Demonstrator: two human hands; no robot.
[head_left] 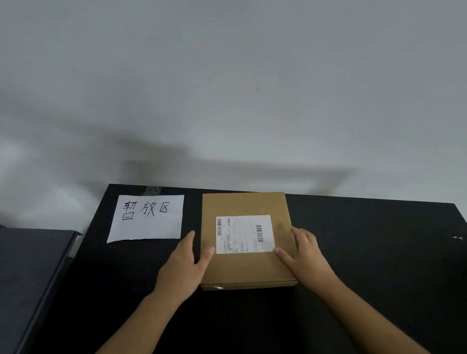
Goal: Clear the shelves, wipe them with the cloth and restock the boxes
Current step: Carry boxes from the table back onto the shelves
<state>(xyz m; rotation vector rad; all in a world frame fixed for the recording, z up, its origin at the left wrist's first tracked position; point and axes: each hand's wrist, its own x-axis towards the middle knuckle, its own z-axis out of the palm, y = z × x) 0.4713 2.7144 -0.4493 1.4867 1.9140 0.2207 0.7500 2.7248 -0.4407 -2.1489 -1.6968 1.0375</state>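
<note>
A flat brown cardboard box (242,204) with a white shipping label (244,233) lies on a black table (384,249). My left hand (184,266) is at the box's left edge, thumb on the top face and fingers straight along the side. My right hand (304,254) lies on the box's right edge, thumb on top near the label's corner, fingers over the right side. Both hands clasp the box between them. No cloth is in view.
A white paper sheet (146,217) with handwritten characters lies on the table left of the box. A dark grey shelf unit (26,274) stands at the left edge. A pale wall (220,81) rises behind the table.
</note>
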